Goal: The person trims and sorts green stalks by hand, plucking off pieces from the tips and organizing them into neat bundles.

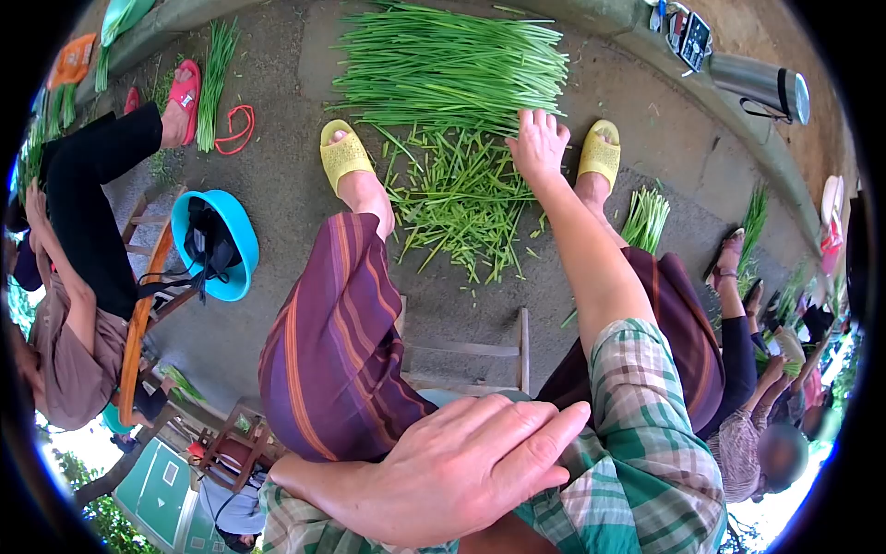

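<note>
Noted: left hand (pixel 466 466) unclenched, without visible load; right hand (pixel 539 148) spread, apparently touching near edge of green stalks (pixel 448 66) on ground (pixel 281 120) ahead. Judged partly done: with cut pieces (pixel 461 203) scattered between 2 yellow slippers (pixel 346 159); with stalks remaining loose, apparently untied.

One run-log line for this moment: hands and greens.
right hand: open, at edge of stalks | left hand: open, away from stalks | short pieces: scattered between slippers
</note>
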Action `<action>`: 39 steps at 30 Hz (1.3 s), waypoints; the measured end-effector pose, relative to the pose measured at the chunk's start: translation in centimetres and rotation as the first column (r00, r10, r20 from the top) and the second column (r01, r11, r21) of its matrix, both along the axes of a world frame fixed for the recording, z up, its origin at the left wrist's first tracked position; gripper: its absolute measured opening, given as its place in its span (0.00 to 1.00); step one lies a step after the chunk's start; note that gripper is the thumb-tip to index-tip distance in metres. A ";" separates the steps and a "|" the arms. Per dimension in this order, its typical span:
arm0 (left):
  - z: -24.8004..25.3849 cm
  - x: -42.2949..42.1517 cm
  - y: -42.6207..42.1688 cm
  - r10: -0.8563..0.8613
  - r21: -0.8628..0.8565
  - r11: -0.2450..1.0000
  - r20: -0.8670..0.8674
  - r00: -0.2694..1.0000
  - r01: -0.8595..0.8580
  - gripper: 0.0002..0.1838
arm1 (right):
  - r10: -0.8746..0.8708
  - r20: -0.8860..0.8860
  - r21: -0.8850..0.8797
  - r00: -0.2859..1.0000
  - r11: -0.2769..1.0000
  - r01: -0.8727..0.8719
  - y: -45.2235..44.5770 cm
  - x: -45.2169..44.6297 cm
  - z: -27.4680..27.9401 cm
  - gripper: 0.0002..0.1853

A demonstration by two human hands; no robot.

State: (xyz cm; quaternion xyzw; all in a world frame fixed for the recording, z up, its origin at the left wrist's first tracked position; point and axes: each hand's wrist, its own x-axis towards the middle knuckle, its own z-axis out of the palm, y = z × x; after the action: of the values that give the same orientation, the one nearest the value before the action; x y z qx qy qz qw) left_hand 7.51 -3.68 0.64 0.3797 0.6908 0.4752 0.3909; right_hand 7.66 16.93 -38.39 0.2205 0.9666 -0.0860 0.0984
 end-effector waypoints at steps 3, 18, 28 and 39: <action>-0.2 0.1 0.2 0.002 -0.004 1.000 -0.028 1.000 -0.002 0.30 | 0.023 0.049 0.021 0.999 0.999 -0.024 -0.1 -0.2 -0.2 0.25; 1.3 -1.7 1.1 -0.076 -0.164 0.984 -0.071 0.995 0.064 0.29 | 0.262 0.022 0.119 0.965 0.958 -0.262 0.5 -0.8 -0.6 0.09; 1.7 -2.0 1.4 -0.075 -0.161 0.985 -0.077 0.994 0.062 0.28 | 0.318 0.051 0.117 0.947 0.939 -0.322 0.4 -1.3 -1.1 0.07; 1.4 -2.0 1.3 -0.111 -0.182 0.979 -0.102 0.989 0.092 0.29 | 0.343 -0.034 0.039 0.939 0.939 -0.342 1.8 -2.3 -0.3 0.08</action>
State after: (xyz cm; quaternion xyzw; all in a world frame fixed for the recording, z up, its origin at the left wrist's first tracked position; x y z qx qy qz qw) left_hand 5.52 -2.43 2.05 0.4043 0.7308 0.3692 0.4076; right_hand 5.32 18.73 -38.65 0.0489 0.9932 -0.0562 0.0890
